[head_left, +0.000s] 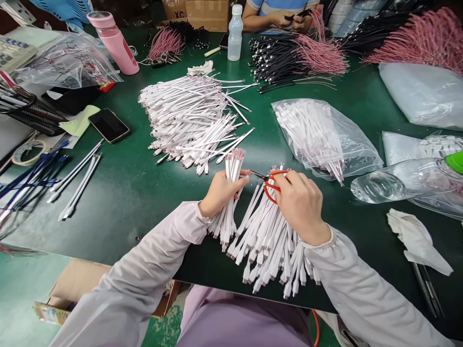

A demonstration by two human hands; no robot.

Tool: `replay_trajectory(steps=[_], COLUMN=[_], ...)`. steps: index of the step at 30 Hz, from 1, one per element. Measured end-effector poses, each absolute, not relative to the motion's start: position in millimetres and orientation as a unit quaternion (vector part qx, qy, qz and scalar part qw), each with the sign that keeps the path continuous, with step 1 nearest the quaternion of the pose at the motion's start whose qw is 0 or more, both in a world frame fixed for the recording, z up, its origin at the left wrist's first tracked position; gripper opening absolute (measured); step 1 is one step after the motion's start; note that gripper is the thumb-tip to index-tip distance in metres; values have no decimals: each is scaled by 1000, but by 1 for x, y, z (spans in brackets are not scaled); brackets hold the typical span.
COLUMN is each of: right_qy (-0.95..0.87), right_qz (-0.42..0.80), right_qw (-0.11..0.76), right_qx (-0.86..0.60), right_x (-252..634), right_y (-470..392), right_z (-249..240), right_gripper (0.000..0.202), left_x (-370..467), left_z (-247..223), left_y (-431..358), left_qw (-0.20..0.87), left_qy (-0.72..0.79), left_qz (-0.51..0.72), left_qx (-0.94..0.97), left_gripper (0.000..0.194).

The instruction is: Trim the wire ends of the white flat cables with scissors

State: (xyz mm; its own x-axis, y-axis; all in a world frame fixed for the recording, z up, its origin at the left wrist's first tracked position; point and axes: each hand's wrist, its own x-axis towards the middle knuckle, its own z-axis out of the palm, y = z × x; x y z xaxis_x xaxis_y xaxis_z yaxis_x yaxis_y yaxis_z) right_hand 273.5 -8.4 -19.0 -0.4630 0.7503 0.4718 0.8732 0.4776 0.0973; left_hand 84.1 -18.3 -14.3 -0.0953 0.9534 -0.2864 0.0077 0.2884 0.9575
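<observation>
My left hand is closed around an upright bundle of white USB cables, their stripped pinkish wire ends pointing up and their plugs down. In my right hand are orange-handled scissors, with the blades pointing left at my left fingertips. Whether the blades touch a wire is too small to tell. Below my right hand lies a loose pile of white USB cables, plugs toward the table's front edge. Beyond my left hand is a larger heap of the same white cables.
Right of centre lies a clear bag of white cables; a plastic bottle lies beside it. A phone, pink bottle and tape roll are at left. Across the table, a person's hands work near black cables.
</observation>
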Motion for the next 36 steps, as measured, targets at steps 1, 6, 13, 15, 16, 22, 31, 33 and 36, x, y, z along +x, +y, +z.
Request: replay_trajectory(steps=[1,6,13,15,16,22,31,33,36], right_qy=[-839,-838,-842,-847,-847,-846,-827,-828,-835], right_qz=[-163,-166,-164,-171,-173,-181,-149,-146,-142], right_qw=[184,166,205,203,204,205,211,216,202], right_qx=[-486,-492,-471,-461,-458,-457,-499,-497,-492], right_x=[274,275,278,277,277,276,281,282,283], right_y=[-9,-8,-3,-3,-3,-3,0,2,5], right_z=[-19,-21,-20,-20,-20,-21,-25,-25,-26], right_gripper=[22,21,19,21,22,23,17,17,23], left_x=[84,85,85,84,84,85,84,84,85], left_z=[-15,-14,-15,-15,-15,-14,-13,-11,-8], left_y=[-18,-17,-17,-18,-18,-18,-19,-20,-21], left_qw=[536,518,518,520,520,518,531,542,556], left_qy=[598,606,603,600,599,598,580,564,542], left_qz=[439,432,429,434,435,437,443,447,455], left_qx=[404,422,429,427,426,427,430,435,437], left_gripper=[25,21,19,18,18,20,22,30,40])
